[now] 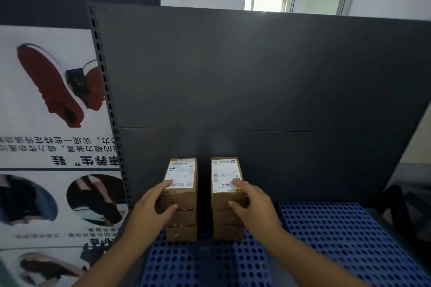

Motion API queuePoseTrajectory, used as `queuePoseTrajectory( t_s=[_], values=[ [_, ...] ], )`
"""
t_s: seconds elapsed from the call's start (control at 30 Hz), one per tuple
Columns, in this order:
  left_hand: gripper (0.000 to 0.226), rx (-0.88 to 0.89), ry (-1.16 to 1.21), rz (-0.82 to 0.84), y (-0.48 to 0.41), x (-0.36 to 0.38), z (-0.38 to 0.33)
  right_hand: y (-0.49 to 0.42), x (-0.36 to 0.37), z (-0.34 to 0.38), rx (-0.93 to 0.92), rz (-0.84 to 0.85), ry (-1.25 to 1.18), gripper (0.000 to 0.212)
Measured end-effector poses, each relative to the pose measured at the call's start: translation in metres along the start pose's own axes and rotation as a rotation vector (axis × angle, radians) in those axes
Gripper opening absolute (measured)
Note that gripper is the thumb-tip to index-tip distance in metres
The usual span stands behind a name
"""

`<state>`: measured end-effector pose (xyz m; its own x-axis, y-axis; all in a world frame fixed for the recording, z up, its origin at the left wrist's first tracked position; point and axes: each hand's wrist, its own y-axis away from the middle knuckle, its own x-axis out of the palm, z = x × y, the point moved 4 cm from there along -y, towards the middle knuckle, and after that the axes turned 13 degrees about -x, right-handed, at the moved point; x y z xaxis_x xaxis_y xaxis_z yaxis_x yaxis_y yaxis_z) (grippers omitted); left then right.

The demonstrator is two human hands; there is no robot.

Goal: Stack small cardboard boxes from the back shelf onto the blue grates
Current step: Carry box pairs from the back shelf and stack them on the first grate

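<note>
Two stacks of small brown cardboard boxes stand side by side on the blue grate, each three high. The left stack's top box carries a white shipping label, and my left hand grips its near left corner, fingers on top and thumb on the front face. The right stack's top box also has a label; my right hand holds its near right corner the same way. A dark gap separates the two stacks. Lower boxes show only their front faces.
A dark grey shelf back panel rises right behind the stacks. A second blue grate lies to the right. A shoe poster stands at the left beside a perforated upright.
</note>
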<state>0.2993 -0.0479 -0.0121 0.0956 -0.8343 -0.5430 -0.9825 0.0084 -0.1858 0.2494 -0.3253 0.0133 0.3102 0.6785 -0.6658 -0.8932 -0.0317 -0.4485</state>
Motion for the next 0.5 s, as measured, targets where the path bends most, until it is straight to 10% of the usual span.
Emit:
queuePoseTrajectory(
  t_s=[0.5],
  values=[
    [0.068, 0.083, -0.108, -0.083, 0.013, -0.017, -0.033, 0.018, -0.027, 0.0, 0.022, 0.025, 0.0, 0.066]
  ],
)
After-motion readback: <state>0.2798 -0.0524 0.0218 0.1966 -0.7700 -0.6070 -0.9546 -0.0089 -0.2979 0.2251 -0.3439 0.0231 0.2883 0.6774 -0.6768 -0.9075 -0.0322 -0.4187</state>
